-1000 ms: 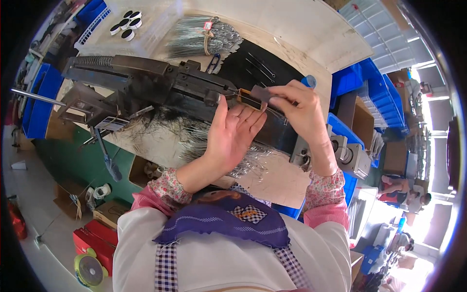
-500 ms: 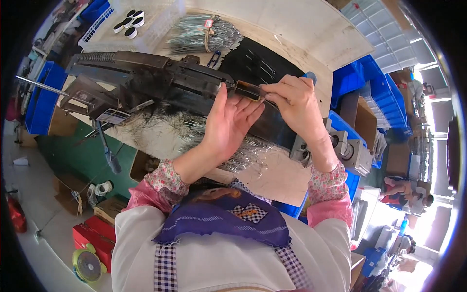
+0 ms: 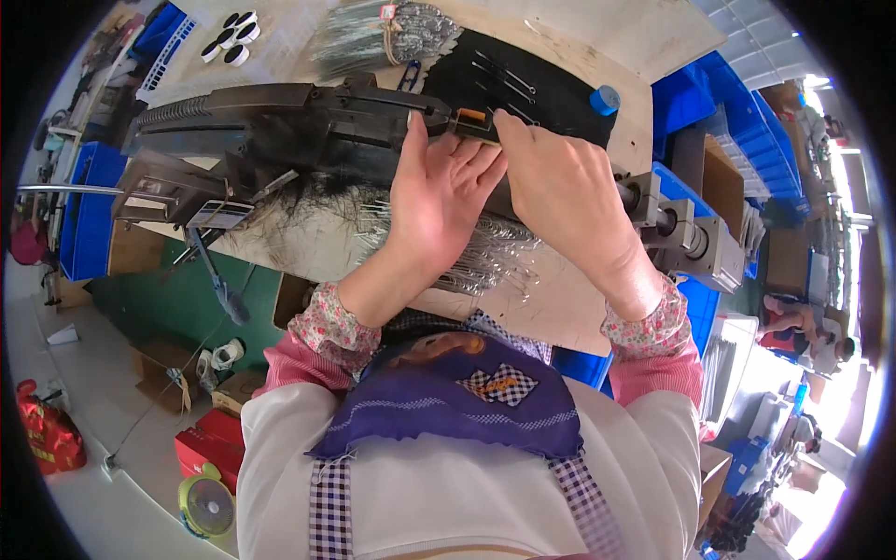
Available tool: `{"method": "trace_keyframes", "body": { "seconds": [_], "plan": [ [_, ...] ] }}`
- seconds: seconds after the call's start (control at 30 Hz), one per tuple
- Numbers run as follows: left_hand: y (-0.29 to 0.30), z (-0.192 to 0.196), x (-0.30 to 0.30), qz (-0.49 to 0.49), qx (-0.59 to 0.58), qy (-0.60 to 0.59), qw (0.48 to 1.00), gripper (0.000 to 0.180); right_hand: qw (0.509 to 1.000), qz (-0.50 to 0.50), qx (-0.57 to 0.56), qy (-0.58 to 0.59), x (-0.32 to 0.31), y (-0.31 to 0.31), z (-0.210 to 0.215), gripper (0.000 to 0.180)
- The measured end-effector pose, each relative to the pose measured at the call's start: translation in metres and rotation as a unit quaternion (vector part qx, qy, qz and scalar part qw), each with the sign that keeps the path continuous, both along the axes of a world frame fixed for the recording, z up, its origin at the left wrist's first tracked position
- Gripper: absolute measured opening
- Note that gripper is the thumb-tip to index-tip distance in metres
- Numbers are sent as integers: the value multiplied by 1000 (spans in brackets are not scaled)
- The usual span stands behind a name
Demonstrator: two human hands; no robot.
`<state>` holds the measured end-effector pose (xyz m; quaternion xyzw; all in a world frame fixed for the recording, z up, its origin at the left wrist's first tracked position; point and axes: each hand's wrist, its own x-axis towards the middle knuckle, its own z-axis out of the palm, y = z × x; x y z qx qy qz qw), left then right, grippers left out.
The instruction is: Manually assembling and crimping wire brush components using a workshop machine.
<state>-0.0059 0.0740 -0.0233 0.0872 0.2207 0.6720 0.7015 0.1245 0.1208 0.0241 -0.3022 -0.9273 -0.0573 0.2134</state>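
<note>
My left hand [image 3: 439,196] is open, palm up, its fingers stretched toward a small dark block [image 3: 478,132] with an orange-brown recess on top. The block sits at the right end of a long, dark metal bench machine [image 3: 271,117]. My right hand [image 3: 565,182] is closed at the block's right end, the back of the hand turned up. Its fingertips are mostly hidden, so what they hold does not show. Below my hands lies a heap of thin, shiny wire pieces [image 3: 499,252]. Several metal rods with looped ends [image 3: 509,79] rest on a black sheet [image 3: 457,70] beyond.
A tied bundle of wires [image 3: 383,42] and a crate with black-topped white containers [image 3: 238,56] stand at the back. A blue tape roll [image 3: 605,100] sits at the far right. Metal shaft clamps [image 3: 686,229] jut past the table edge. Blue bins [image 3: 719,121] stand to the right.
My right hand has rolled over, back up, hiding its fingertips, which showed pinched together before. My left hand stays open beside the block. The whole view has shifted slightly.
</note>
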Motion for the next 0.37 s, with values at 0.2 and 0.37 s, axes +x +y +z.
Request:
{"method": "trace_keyframes", "body": {
  "seconds": [0.2, 0.37],
  "plan": [
    [5, 1, -6, -9, -55, -17, 998, 43, 998, -9, -39, -49, -4, -1, 0, 26],
    [6, -16, 0, -9, -28, 44, 999, 34, 999, -40, -27, 25, 19, -10, -23, 37]
  ]
}}
